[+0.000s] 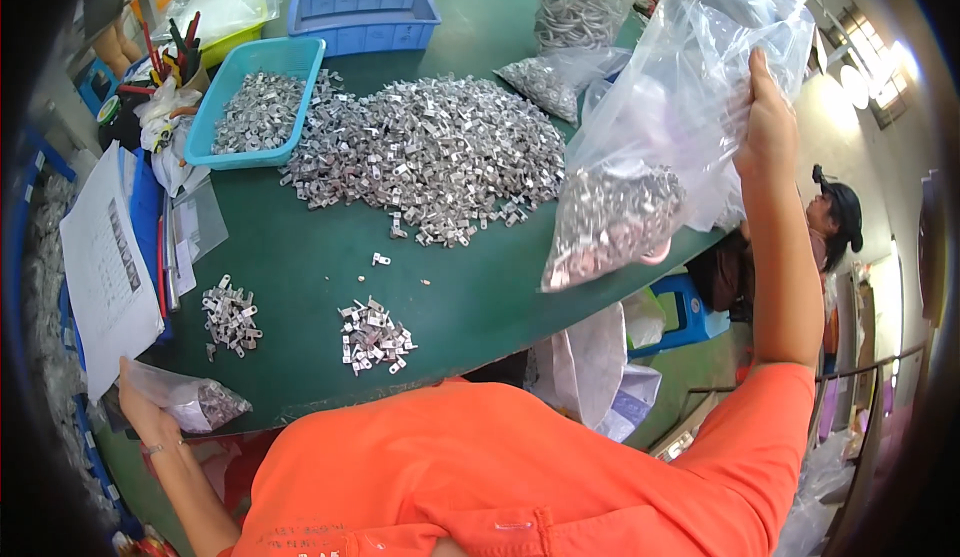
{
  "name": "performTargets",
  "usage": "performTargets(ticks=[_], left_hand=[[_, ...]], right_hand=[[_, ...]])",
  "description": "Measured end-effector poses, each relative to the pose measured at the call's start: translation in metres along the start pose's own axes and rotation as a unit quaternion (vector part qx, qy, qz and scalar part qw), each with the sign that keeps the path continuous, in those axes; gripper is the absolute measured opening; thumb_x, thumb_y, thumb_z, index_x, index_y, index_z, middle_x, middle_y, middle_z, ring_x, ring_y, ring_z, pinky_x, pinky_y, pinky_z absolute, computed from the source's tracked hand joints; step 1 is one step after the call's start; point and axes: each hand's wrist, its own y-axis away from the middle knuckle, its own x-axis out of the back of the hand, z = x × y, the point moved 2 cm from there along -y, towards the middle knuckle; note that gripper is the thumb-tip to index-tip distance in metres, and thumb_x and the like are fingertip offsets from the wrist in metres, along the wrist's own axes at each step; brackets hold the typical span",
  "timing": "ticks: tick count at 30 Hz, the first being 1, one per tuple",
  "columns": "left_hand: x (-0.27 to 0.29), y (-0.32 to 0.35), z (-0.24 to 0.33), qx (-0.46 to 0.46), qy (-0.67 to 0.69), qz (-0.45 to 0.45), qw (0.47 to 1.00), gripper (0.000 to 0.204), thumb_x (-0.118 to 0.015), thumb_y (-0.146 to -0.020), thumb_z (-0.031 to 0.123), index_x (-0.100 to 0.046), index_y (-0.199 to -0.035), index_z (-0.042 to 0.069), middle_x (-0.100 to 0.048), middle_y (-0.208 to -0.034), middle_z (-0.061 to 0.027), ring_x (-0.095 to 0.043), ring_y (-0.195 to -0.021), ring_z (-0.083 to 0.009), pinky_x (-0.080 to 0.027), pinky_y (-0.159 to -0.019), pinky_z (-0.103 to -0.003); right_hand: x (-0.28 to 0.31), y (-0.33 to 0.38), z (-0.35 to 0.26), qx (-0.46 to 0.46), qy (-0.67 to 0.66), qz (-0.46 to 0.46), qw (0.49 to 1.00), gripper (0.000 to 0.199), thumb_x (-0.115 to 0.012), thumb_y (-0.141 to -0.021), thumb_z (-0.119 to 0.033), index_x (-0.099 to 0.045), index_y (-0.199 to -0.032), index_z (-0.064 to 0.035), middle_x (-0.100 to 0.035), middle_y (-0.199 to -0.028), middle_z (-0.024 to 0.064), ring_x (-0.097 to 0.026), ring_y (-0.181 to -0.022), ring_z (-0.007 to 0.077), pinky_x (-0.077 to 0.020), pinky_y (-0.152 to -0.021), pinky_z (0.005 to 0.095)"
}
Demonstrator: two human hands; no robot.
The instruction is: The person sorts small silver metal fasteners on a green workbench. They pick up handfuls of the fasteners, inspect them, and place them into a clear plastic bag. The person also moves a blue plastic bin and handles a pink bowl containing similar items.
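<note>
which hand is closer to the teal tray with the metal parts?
Left. The left hand sits at the table's near-left edge gripping a small bag, well below the teal tray. The right hand is far across to the right, raised, holding a large clear bag.

bright, even daylight fills the scene, strongest from blown-out windows (pixel 875 67) at the upper right; glare glints on the clear plastic bag (pixel 690 87); shadows stay soft; fisheye bends the table edge (pixel 300 397), and black vignetting darkens the blurred rim
</note>
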Motion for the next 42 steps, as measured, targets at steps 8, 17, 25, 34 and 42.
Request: performTargets(ticks=[8, 17, 25, 34, 42], left_hand=[[0.035, -0.027, -0.002, -0.027, 0.013, 0.049, 0.998, 0.026, -0.055, -0.096, 0.031, -0.058, -0.100, 0.006, -0.059, -0.093, -0.0038, -0.057, -0.085, -0.0182, -0.049, -0.077, -0.032], [0.042, 0.010, 0.000, -0.047, 0.003, 0.078, 0.996, 0.056, -0.052, -0.094, 0.044, -0.047, -0.130, 0.002, -0.054, -0.114, -0.0063, -0.053, -0.101, -0.0201, -0.045, -0.089, -0.034], [-0.104, 0.125, 0.065, -0.128, -0.022, 0.055, 0.990, 0.028, -0.054, -0.095, 0.039, -0.047, -0.084, 0.014, -0.025, -0.051, 0.0061, -0.019, -0.040, -0.0076, -0.019, -0.041, -0.025], [-0.275, 0.168, 0.039, -0.067, -0.018, -0.272, 0.960, 0.030, -0.050, -0.098, 0.037, -0.048, -0.079, 0.014, -0.033, -0.050, 0.0045, -0.033, -0.041, -0.0079, -0.032, -0.044, -0.025], [-0.409, 0.261, -0.060, 0.139, -0.051, -0.410, 0.900, 0.034, -0.046, -0.099, 0.039, -0.052, -0.085, 0.008, -0.052, -0.073, -0.0026, -0.050, -0.057, -0.0129, -0.044, -0.053, -0.030]], right_hand=[[-0.078, -0.057, 0.044, 0.064, -0.058, 0.001, 0.996, 0.029, -0.066, -0.089, -0.029, -0.064, -0.079, -0.0025, -0.060, -0.073, 0.0011, -0.050, -0.058, 0.0091, -0.0377, -0.052, 0.0247], [-0.054, -0.069, 0.184, 0.027, 0.097, -0.002, 0.995, 0.044, -0.061, -0.090, -0.046, -0.055, -0.065, -0.0104, -0.045, -0.061, -0.0056, -0.035, -0.054, 0.0069, -0.0287, -0.051, 0.0238], [-0.020, -0.056, 0.211, -0.025, 0.103, -0.041, 0.994, 0.038, -0.063, -0.088, -0.046, -0.059, -0.072, -0.0116, -0.048, -0.064, -0.0053, -0.038, -0.058, 0.0060, -0.0286, -0.054, 0.0229], [0.032, 0.002, 0.237, -0.008, 0.171, -0.091, 0.981, 0.078, -0.072, -0.081, -0.033, -0.033, -0.136, 0.0070, -0.052, -0.127, 0.0222, -0.051, -0.117, 0.0268, -0.0388, -0.100, 0.0342], [0.061, 0.109, 0.229, 0.044, 0.067, -0.021, 0.997, 0.054, -0.054, -0.090, -0.002, -0.030, -0.137, 0.0057, -0.042, -0.137, 0.0236, -0.043, -0.129, 0.0282, -0.0348, -0.107, 0.0360]])
